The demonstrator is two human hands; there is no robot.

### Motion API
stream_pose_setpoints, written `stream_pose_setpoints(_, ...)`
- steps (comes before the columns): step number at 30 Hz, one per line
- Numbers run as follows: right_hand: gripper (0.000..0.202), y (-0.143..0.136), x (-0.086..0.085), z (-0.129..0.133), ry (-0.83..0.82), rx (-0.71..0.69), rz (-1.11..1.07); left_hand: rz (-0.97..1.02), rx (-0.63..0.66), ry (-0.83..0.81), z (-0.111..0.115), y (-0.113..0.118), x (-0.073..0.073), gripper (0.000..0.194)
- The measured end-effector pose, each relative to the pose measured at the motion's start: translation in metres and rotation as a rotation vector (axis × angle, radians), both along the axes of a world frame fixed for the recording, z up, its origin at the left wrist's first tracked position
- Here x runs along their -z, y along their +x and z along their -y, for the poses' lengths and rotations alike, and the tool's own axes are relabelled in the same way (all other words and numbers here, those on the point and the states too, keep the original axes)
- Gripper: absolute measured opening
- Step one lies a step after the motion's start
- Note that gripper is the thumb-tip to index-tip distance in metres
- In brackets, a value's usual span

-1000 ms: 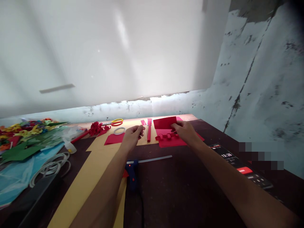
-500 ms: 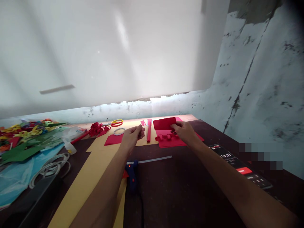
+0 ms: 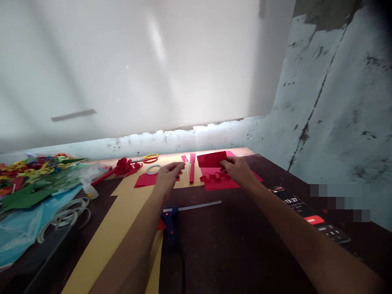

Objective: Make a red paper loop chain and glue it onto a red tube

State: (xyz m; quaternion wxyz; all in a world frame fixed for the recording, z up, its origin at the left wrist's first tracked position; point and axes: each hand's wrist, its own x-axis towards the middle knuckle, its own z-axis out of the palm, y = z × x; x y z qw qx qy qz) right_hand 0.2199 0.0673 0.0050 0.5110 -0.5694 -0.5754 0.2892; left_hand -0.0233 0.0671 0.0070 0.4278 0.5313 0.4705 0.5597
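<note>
A flat red paper piece [image 3: 211, 159] is pinched by its right edge between the thumb and fingers of my right hand [image 3: 235, 167]. It is held above red sheets [image 3: 234, 185] and curled red paper strips [image 3: 211, 177] on the table. My left hand [image 3: 168, 175] is closed in a pinch to the left of that paper; what its fingertips hold, if anything, I cannot make out. Beside its fingertips lie a red rolled paper tube [image 3: 192, 171] and a thin white stick [image 3: 188, 173]. Below the wrist rests a blue glue gun [image 3: 170, 226] with a clear glue stick [image 3: 200, 205] in it.
Yellow-handled scissors [image 3: 150, 158], a white tape ring [image 3: 153, 169] and a red paper flower [image 3: 124, 166] lie at the back. Colourful paper scraps [image 3: 30, 173], a coiled white cable [image 3: 65, 214] and a black box [image 3: 45, 257] are on the left. A phone [image 3: 309, 214] lies right.
My left hand's fingers have turned and drawn together into a flatter pinch, at nearly the same place. My right hand and its red paper have barely moved.
</note>
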Motion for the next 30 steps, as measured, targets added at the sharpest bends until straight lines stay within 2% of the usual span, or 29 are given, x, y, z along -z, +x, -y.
stream_pose_setpoints(15,0.022,0.0,-0.001,0.001,-0.008,0.004,0.008,-0.201,-0.129,0.097,0.018,0.004,-0.012,0.031)
stream_pose_setpoints(22,0.022,0.001,0.001,-0.001,0.001,-0.001,0.021,-0.164,-0.068,0.088,0.01,0.001,-0.007,0.04)
stream_pose_setpoints(27,0.022,0.001,0.002,-0.002,0.013,-0.006,0.02,-0.181,-0.139,0.103,0.015,0.001,-0.01,0.037)
stream_pose_setpoints(30,0.021,0.001,0.001,-0.002,0.01,-0.012,0.018,-0.118,-0.12,0.105,0.015,0.002,-0.01,0.037)
